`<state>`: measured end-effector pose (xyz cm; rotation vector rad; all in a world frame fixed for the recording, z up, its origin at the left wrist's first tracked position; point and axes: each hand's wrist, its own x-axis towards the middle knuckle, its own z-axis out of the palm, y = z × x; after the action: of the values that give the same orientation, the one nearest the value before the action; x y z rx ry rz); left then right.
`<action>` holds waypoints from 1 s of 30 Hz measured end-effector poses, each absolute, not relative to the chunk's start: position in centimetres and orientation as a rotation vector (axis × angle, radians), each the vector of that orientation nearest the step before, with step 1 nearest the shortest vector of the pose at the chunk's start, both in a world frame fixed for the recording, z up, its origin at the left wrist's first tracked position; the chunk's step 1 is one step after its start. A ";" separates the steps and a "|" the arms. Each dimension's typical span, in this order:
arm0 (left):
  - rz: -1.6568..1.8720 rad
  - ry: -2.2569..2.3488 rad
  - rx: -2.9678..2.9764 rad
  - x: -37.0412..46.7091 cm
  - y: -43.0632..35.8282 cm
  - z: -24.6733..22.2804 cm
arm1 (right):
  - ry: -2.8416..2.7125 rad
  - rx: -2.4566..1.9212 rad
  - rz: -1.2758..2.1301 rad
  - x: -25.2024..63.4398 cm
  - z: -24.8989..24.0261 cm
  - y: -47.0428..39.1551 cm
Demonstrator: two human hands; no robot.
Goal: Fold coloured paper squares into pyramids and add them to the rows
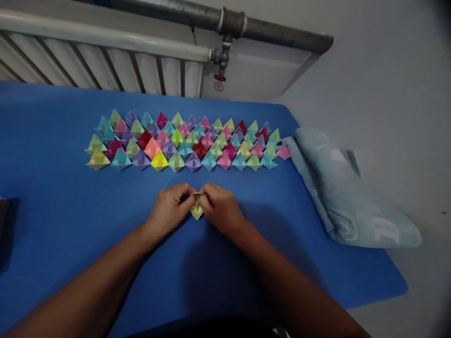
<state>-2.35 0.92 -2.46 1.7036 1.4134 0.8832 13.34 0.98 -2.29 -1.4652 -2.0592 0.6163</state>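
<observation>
Between my two hands is a small pale yellow folded paper piece [197, 211], its pointed end facing down toward me. My left hand [171, 203] pinches its left side between thumb and fingers. On the opposite side, my right hand [221, 206] grips the paper the same way. The fingertips cover most of its upper part. Just beyond the hands, several rows of folded paper boats [176, 162] stand close together in yellow, green, blue, purple, pink and red.
A blue surface [63, 202] lies under everything. At the right is a folded light blue blanket [338, 188] against the wall. A white radiator [105, 61] and a pipe with a red valve [220, 77] run along the back. A dark object [7, 230] sits at the left edge.
</observation>
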 end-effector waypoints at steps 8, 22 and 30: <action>0.895 1.467 1.600 -2.3 0.9 -2.5 | -1.956 -1.459 0.632 13.5 -2.6 1.2; 0.894 1.492 1.741 -2.3 0.7 -2.3 | -1.980 -1.489 0.679 13.2 -2.3 1.0; 0.827 1.523 1.757 -2.3 0.9 -2.4 | -1.994 -1.506 0.670 13.1 -2.5 1.3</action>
<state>-2.29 0.86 -2.38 1.7573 1.5233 0.8267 13.10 1.28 -2.49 -1.5062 -1.9944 0.6703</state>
